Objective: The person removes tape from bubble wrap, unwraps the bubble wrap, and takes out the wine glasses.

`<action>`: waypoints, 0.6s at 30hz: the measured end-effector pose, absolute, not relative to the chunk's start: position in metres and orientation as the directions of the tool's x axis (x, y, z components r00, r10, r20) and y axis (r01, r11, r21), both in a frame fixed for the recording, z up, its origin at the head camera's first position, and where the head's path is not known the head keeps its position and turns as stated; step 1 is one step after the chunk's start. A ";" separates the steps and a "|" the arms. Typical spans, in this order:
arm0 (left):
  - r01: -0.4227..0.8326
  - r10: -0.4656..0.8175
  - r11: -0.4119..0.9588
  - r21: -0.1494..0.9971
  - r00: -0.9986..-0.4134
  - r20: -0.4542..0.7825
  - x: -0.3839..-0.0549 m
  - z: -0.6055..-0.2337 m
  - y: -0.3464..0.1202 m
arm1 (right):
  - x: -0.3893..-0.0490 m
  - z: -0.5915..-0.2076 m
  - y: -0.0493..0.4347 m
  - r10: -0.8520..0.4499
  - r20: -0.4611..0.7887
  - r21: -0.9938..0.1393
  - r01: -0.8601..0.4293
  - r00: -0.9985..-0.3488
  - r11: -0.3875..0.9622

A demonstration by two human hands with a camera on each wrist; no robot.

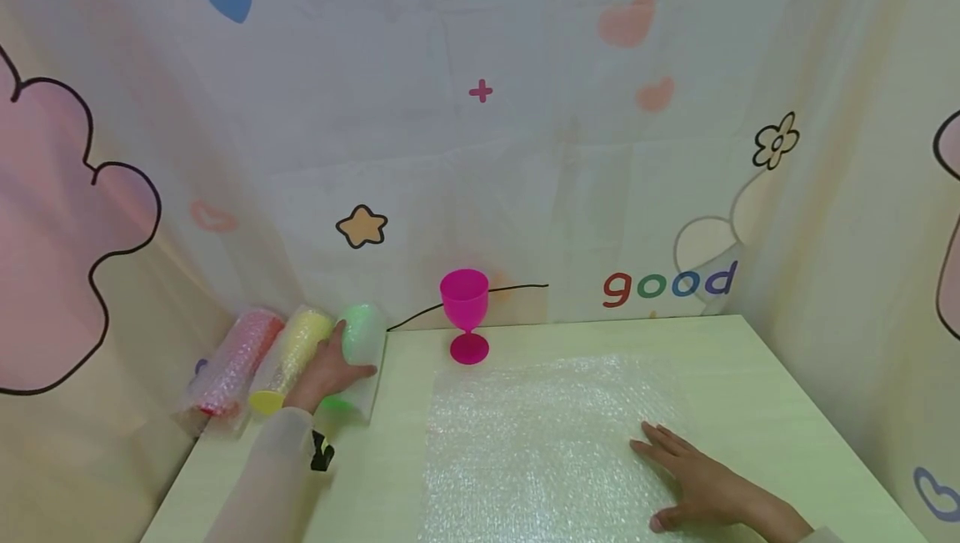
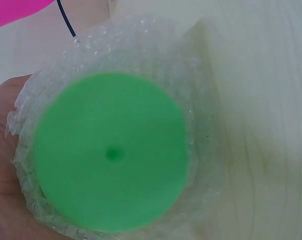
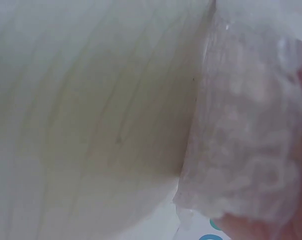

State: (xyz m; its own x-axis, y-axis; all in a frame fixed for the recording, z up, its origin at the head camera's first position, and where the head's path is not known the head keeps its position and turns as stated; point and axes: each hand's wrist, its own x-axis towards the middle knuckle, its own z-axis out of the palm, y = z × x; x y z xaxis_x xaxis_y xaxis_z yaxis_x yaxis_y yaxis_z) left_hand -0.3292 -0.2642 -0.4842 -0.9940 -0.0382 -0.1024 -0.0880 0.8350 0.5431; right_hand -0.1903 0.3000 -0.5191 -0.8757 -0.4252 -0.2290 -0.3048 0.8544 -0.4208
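Observation:
My left hand [image 1: 331, 371] grips a green goblet [image 1: 362, 333] rolled in bubble wrap at the back left of the table, fingers on one side and thumb across the other. In the left wrist view its round green base [image 2: 111, 150] faces the camera, with wrap bunched around the rim. Fingers spread, my right hand [image 1: 693, 478] rests at the right side of a flat bubble wrap sheet [image 1: 525, 443]. The right wrist view shows a raised edge of the wrap [image 3: 245, 125] in front of that hand. An unwrapped magenta goblet [image 1: 466, 301] stands upright behind the sheet.
Left of the green one lie a wrapped yellow goblet [image 1: 300, 343] and a wrapped red goblet [image 1: 243, 351], side by side. A printed curtain [image 1: 525, 193] hangs behind the pale table [image 1: 757, 376] and along both sides. A black object [image 1: 321, 451] sits at my left cuff.

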 end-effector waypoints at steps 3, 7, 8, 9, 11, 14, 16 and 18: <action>-0.085 -0.044 0.830 0.552 -0.995 -0.087 -0.329 -0.484 -0.264 | -0.190 -0.518 0.300 -0.424 -0.227 -0.423 -0.304 -0.877 0.854; -0.079 -0.050 0.819 0.569 -0.997 -0.066 -0.329 -0.485 -0.265 | -0.189 -0.517 0.300 -0.437 -0.219 -0.422 -0.320 -0.872 0.849; -0.078 -0.051 0.816 0.572 -0.997 -0.064 -0.329 -0.485 -0.265 | -0.188 -0.517 0.299 -0.440 -0.217 -0.422 -0.323 -0.871 0.847; -0.080 -0.053 0.812 0.578 -0.997 -0.063 -0.329 -0.485 -0.265 | -0.188 -0.517 0.299 -0.443 -0.214 -0.421 -0.327 -0.870 0.846; -0.082 -0.060 0.809 0.582 -0.997 -0.057 -0.329 -0.485 -0.265 | -0.188 -0.517 0.299 -0.448 -0.211 -0.422 -0.332 -0.869 0.843; -0.090 -0.074 0.807 0.584 -0.996 -0.051 -0.329 -0.485 -0.265 | -0.188 -0.517 0.299 -0.450 -0.207 -0.423 -0.335 -0.869 0.842; -0.091 -0.083 0.806 0.585 -0.996 -0.040 -0.329 -0.485 -0.265 | -0.188 -0.517 0.299 -0.450 -0.206 -0.422 -0.336 -0.869 0.842; -0.095 -0.091 0.799 0.594 -0.995 -0.036 -0.328 -0.485 -0.264 | -0.188 -0.517 0.300 -0.455 -0.200 -0.418 -0.344 -0.868 0.841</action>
